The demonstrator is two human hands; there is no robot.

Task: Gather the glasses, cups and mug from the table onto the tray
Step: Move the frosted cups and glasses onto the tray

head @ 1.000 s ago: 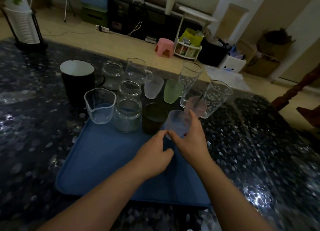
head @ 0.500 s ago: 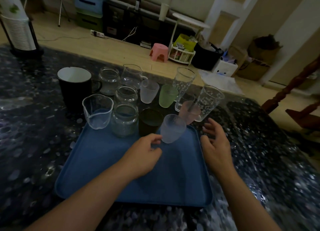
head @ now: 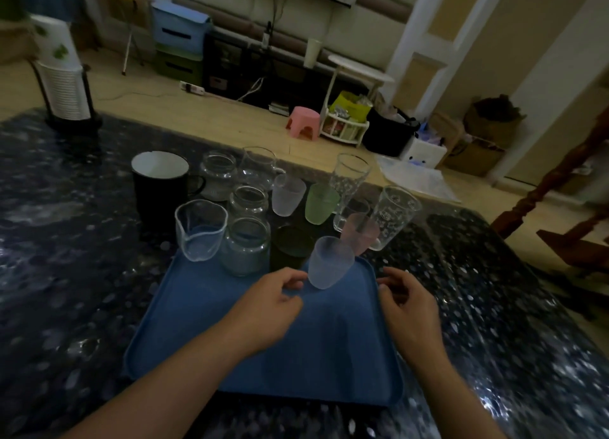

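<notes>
Frosted cup (head: 330,262) upright on tray (head: 197,323), left hand (head: 268,310) pinching its base, right hand (head: 408,303) loosely curled, empty.

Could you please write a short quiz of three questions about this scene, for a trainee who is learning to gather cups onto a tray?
1. True or false: the left hand pinches the frosted clear cup near its base.
2. Which thing stands farthest to the left among the drinkware? A) the black mug B) the green cup C) the pink cup
3. Fill in: the right hand holds nothing and hovers at the right rim of the blue ____.

Key: 1 true; 2 A; 3 tray.
</notes>
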